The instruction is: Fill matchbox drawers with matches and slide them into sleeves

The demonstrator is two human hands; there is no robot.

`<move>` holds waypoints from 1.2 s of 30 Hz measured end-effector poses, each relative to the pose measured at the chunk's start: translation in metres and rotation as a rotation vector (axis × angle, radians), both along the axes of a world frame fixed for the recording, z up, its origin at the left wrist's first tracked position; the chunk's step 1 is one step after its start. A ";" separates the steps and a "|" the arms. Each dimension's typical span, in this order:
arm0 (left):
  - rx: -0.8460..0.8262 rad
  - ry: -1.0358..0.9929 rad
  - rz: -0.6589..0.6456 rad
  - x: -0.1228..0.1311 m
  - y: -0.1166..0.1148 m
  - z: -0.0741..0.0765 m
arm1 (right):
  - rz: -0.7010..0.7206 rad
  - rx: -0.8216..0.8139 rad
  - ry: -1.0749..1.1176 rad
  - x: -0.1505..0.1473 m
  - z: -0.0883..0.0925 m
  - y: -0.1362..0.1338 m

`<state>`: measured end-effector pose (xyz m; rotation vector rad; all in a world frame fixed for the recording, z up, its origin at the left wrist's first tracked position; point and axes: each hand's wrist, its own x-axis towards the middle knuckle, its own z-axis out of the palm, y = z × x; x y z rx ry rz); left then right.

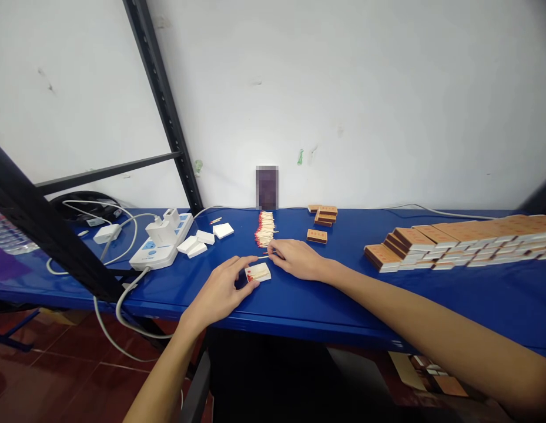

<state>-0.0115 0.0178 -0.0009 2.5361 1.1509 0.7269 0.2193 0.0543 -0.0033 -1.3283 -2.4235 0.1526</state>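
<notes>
My left hand (224, 289) grips a small white matchbox tray (264, 275) at its left end, thumb on the near side and fingers on the far side. Several red-headed matches (256, 274) lie in that tray. Just beyond it, my right hand (295, 259) is closed in a pinch at a match (263, 257), whose pale stick shows left of the fingertips; its pinched end is hidden. Behind the right hand, a long pile of loose matches (267, 228) runs toward the wall, most red heads on the left.
White trays (197, 245) and a few stray matches (216, 221) lie left of the pile. Brown matchboxes (317, 236) sit to its right, with a long stack (449, 241) farther right. A power strip (162, 244) with cables stands beside the black rack post (164, 100).
</notes>
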 end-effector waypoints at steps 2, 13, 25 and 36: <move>-0.002 -0.003 0.001 0.000 0.000 0.000 | -0.010 -0.002 -0.003 0.000 0.001 0.000; -0.026 -0.044 0.074 0.001 0.003 -0.004 | 0.042 -0.011 0.074 0.001 0.001 -0.003; -0.007 -0.041 0.050 -0.001 0.004 -0.005 | -0.116 0.017 0.035 0.000 -0.003 0.001; 0.013 -0.044 0.053 0.000 0.005 -0.006 | -0.035 -0.014 0.078 0.000 -0.008 0.004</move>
